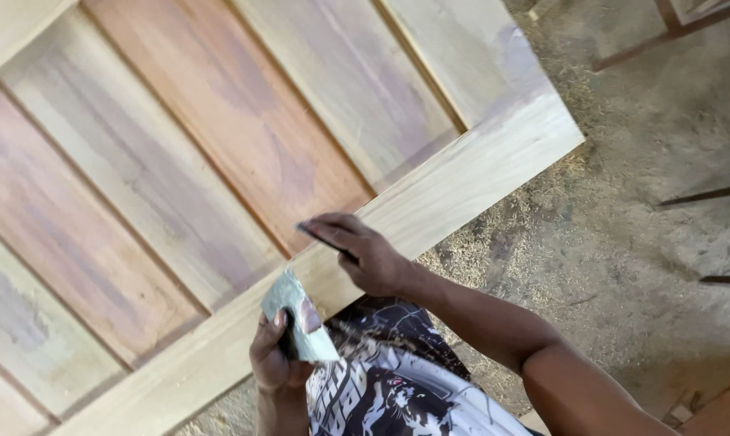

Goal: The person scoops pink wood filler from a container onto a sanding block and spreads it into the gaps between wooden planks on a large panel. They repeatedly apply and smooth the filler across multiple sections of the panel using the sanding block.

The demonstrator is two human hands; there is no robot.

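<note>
Panelled wooden door [179, 161], unfinished, fills the left and centre of the frame and lies flat, its long boards running from upper left toward lower right; its pale bottom rail [429, 194] crosses diagonally from lower left to upper right. At lower centre I see my left hand [274, 359] raised just off the rail's near edge, its grip closed around a small flat piece [299, 315] smeared grey-green and white, perhaps a palette of filler; what the smear is I cannot tell. Just to the right and slightly higher, my right hand [365, 254] rests over the rail, grip narrow on a thin dark blade [324, 240], likely a putty knife, whose long axis points up-left toward the joint between rail and reddish panel [244, 105]. The blade tip lies nearer the door than the piece does; the right hand is the nearer to the wood. Right of the door, a floor [623, 161] strewn with sawdust and shavings.
</note>
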